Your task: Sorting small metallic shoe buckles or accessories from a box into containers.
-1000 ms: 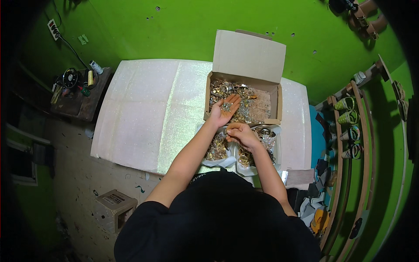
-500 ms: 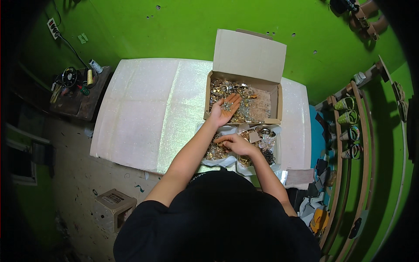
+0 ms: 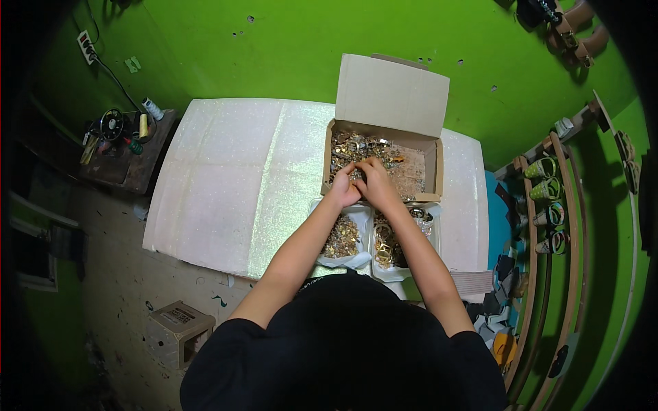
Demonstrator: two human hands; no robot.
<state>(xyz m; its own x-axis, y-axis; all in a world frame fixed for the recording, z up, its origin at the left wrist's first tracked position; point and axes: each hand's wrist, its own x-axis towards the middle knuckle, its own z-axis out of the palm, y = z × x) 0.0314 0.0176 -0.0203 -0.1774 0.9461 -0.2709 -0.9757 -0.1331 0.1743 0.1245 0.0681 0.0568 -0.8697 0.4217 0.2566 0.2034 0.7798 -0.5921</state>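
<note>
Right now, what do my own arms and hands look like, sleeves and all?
You wear a black short-sleeved top; both forearms are bare. Your left hand and right hand are ungloved, and no watch or bracelet shows on either wrist.

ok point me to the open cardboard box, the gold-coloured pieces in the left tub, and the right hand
Open cardboard box (image 3: 393, 96): head view, on its raised lid.
Gold-coloured pieces (image 3: 342, 238): head view, middle of the heap.
Right hand (image 3: 378, 185): head view, on its back.
</note>
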